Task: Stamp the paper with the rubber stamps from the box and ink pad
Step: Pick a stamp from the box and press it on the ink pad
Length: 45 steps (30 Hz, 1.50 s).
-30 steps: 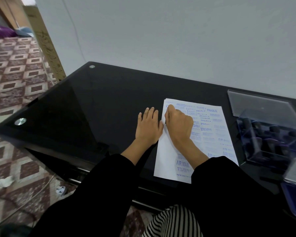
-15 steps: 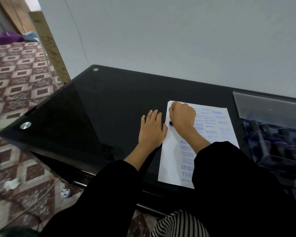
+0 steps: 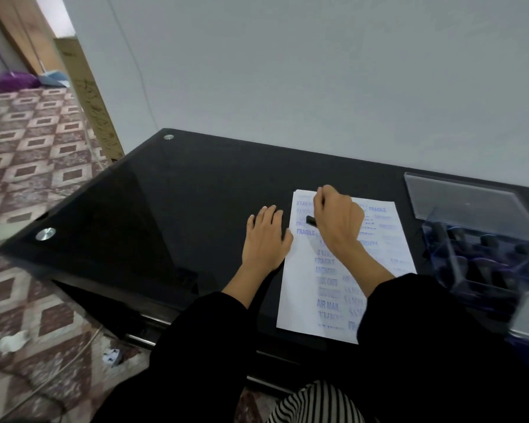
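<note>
While the left hand [image 3: 264, 239] lies flat beside the paper [image 3: 303, 300], right hand [image 3: 338, 222] curled round a black stamp [image 3: 311, 220], possibly touching it.

A plain pale grey wall [image 3: 303, 74] rises behind a black glass-topped table [image 3: 153, 215], whose glossy top carries round metal discs [image 3: 45, 233] at its left corners. A thin cord [image 3: 134, 64] runs down the wall. To the left, the floor [image 3: 28, 154] is tiled in a brown and cream diamond pattern. A long wooden board [image 3: 89, 102] leans at the wall's corner, and a purple bundle [image 3: 13, 82] lies beyond it. On the floor near the table lie a small white plug [image 3: 112, 357] and a crumpled white scrap [image 3: 13, 340]. The light is soft and even.
</note>
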{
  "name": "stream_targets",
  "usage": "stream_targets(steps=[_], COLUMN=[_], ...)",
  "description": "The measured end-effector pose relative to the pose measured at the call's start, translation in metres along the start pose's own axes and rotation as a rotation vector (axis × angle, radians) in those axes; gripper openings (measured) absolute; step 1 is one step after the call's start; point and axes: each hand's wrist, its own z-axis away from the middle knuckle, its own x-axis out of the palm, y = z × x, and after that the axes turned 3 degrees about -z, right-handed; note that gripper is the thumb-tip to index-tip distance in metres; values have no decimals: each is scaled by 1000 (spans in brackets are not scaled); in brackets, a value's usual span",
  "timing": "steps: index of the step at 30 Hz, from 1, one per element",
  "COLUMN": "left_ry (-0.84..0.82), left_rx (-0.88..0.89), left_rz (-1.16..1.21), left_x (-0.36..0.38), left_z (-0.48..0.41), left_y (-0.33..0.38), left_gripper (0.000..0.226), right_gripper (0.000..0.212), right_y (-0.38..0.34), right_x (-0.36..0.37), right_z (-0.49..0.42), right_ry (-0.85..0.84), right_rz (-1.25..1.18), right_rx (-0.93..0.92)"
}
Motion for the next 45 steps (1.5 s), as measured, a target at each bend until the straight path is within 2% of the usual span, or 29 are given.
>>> stream_targets(steps=[4,13,16,20,26,30,35,39,45], left_ry=[19,33,92,79,59,47,-15,-83,-173], left_rx=[4,7,27,166,369,543,676,715,724], left_rz=[17,58,96,149,204,244,244,217,93], left_x=[1,-5,-13,-27,-46,-50,-45,-28,10], left_z=[-1,0,1,3,9,8,2,-10,-27], left_y=[-1,2,12,55,161,230,303,341,366], left_gripper=[48,39,36,37,36,35,33,35,44], right_gripper=[33,36,40,38,26,16,26,30,29], right_y=[25,58,73,98,149,189,239,270,308], right_x=[-31,-54,-73,-107,-169,-213,-243,-250,-234], right_z=[6,31,38,45,51,52,41,24,1], right_ry=[129,89,99,131,185,130,-14,-144,-250], right_rz=[-58,2,26,48,48,74,93,116,162], right_rx=[38,63,72,100,150,226,254,240,276])
